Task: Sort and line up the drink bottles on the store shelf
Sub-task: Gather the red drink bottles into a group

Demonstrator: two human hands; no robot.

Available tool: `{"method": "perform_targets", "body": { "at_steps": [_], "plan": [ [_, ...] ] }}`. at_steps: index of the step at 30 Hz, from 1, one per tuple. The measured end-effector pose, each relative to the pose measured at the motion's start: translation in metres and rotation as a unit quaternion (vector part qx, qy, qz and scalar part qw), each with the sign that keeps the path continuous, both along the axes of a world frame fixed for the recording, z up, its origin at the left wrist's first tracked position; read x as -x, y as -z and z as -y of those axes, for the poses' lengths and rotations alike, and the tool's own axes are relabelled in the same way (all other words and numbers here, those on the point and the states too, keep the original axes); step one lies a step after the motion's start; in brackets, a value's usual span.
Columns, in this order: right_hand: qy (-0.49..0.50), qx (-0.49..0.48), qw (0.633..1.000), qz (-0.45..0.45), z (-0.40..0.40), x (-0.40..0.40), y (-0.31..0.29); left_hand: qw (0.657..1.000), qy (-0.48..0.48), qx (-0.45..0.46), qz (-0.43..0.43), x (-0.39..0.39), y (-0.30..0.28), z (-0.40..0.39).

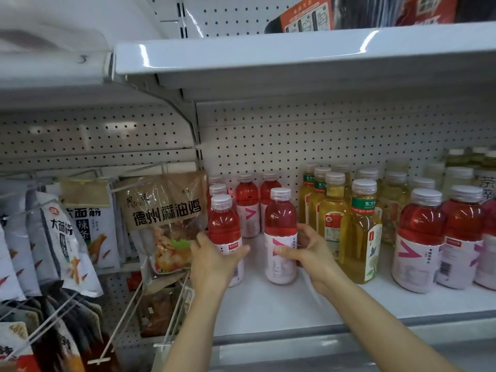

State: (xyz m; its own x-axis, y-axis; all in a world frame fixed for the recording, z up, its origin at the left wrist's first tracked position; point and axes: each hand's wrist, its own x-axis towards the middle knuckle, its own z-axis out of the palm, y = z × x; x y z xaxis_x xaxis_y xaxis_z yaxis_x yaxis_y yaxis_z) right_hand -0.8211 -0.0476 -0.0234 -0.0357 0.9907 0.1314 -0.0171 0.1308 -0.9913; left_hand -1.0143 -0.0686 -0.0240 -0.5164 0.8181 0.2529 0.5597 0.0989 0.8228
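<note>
White store shelf [295, 307], pegboard back wall [295, 135] behind, second white shelf [268, 55] overhead. Left hand [212, 261] wraps fingers and thumb around front red bottle [225, 229] at shelf's left end; more red bottles [247, 202] lined up behind it. Right hand [308, 253] grips second red bottle [280, 234] standing just right of first, thumb across label. Further right on shelf: yellow tea bottles [362, 229] in rows, then larger red bottles [418, 237]. Left of shelf, snack packets [166, 218] hang on wire hooks.
</note>
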Motion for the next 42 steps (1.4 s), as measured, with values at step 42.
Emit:
{"method": "perform_targets", "body": {
  "at_steps": [42],
  "plan": [
    [-0.047,-0.193,0.974,0.111,0.012,0.071,-0.015,0.991,0.083,-0.082,0.062,0.022,0.021,0.039]
  ]
}}
